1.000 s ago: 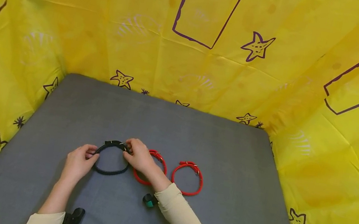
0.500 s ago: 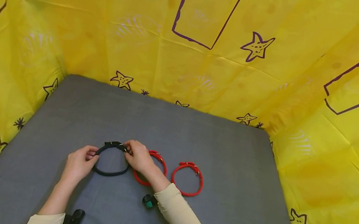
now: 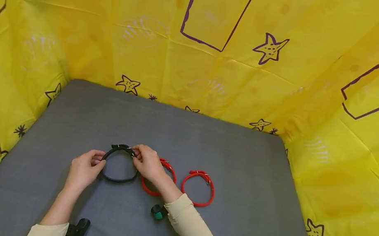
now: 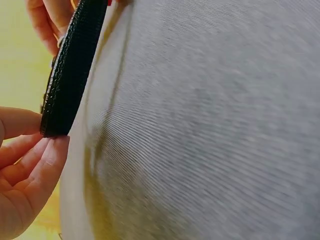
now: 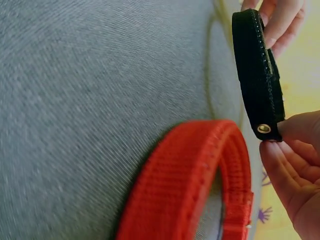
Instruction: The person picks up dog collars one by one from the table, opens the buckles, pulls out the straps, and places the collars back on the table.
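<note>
A black buckled dog collar (image 3: 117,180), fastened into a ring, is held between both hands. My left hand (image 3: 84,170) pinches its left side between thumb and fingers. On the opposite side my right hand (image 3: 149,165) pinches the band near the buckle. The left wrist view shows the textured strap of the collar (image 4: 75,70) slightly off the grey surface, with a shadow below. A metal eyelet is visible on the collar (image 5: 252,70) beside the right fingers in the right wrist view. One red dog collar (image 3: 149,190) lies partly hidden under the right hand and forearm.
A second red dog collar (image 3: 213,195) lies further right, also buckled into a ring. Yellow cloth walls (image 3: 212,71) with purple drawings border the grey padded surface (image 3: 186,134) at the back and both sides.
The black collar has risen slightly and tilted, with both hands still pinching it. The red collars have stayed where they were.
</note>
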The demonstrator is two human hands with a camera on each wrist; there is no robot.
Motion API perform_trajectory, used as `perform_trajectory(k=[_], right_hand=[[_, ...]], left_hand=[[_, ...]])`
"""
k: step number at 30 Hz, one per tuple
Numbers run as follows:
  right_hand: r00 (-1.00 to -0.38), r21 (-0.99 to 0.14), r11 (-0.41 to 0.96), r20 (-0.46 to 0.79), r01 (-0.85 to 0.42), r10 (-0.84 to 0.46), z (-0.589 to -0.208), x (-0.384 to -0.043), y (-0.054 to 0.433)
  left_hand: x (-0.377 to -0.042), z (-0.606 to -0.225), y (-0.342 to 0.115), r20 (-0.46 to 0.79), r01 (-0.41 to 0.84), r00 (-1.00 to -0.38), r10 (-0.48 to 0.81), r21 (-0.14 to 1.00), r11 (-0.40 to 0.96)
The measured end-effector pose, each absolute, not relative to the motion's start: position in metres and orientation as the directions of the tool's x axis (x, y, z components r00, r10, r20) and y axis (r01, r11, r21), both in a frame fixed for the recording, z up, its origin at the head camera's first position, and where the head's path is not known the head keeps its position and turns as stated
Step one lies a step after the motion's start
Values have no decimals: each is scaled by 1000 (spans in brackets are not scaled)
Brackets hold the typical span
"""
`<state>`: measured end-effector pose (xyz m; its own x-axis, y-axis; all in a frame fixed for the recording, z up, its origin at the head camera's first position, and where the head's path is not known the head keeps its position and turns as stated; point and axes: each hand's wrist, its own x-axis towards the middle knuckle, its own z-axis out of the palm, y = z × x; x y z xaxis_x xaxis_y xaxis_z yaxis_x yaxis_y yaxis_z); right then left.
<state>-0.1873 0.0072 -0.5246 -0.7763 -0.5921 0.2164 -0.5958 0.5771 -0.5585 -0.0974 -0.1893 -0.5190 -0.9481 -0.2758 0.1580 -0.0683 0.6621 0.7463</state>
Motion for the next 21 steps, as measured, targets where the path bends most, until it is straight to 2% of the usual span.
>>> perform_trajectory(k=[21], right_hand=[[-831,-672,512,310,-535,-461,-488,-197,56]], left_hand=[[-133,-495,-156,207,65,-960,-191,821,567]])
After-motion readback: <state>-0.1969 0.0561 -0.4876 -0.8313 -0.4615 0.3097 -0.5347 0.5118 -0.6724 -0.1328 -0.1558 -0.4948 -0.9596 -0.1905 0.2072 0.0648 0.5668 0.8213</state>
